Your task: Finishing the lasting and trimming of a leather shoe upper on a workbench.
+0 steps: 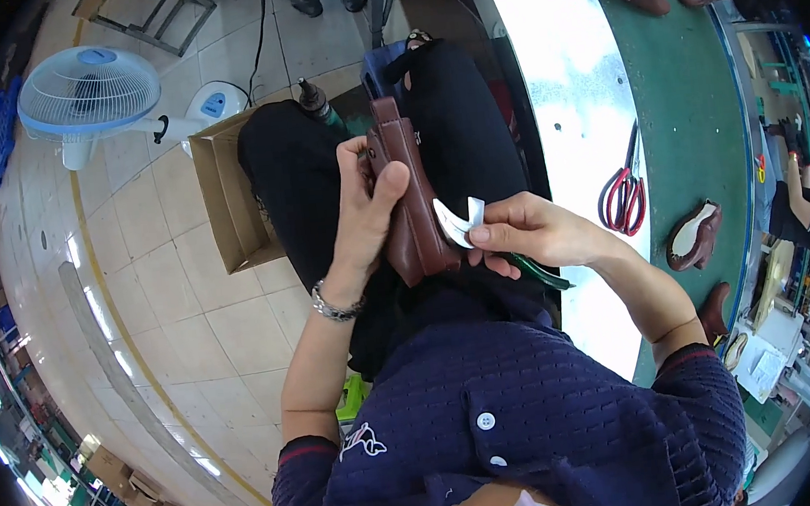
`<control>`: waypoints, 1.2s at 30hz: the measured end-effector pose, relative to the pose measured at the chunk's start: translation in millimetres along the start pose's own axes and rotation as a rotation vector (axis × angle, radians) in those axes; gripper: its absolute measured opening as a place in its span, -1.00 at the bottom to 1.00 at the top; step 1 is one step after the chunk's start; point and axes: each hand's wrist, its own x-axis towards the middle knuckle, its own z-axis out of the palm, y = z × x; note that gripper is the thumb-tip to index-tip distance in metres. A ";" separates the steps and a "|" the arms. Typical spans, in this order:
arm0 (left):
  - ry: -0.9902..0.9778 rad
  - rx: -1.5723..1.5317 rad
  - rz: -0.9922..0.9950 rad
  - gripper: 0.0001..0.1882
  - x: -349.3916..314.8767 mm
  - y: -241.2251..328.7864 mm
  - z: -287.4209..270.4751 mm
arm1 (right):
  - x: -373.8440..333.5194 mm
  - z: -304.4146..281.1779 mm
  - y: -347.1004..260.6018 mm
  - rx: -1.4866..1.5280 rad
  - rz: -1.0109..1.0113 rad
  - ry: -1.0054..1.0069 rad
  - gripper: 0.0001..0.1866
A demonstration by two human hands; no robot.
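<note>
A brown leather boot (410, 195) lies lengthwise over my lap, its narrow end pointing away from me. My left hand (367, 198) is closed around its left side, the thumb lying across the leather. My right hand (528, 232) pinches a white curved strip (454, 225) between thumb and fingers. That strip touches or overlaps the boot's right side near its wide end. Below the same hand, a slim dark green handle (544, 274) sticks out; its other end is hidden by my fingers.
Right of me runs a white bench edge (574, 94) with red-handled scissors (624, 197). Past it, a green conveyor (676, 104) carries several brown shoes and boots. An open cardboard box (227, 201) stands left of my leg. A blue-and-white fan (90, 93) stands farther left.
</note>
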 end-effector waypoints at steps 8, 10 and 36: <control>0.018 0.028 0.065 -0.33 -15.2 -3.3 19.0 | -12.9 1.0 -38.8 -0.509 0.165 -0.075 -0.38; 0.031 0.094 0.074 -0.32 -16.1 -9.7 13.4 | -13.0 3.4 -51.0 -0.892 0.126 -0.051 -0.36; -0.288 0.026 0.044 -0.08 34.9 40.5 32.5 | -24.2 -95.9 81.3 -1.121 -0.181 1.267 -0.32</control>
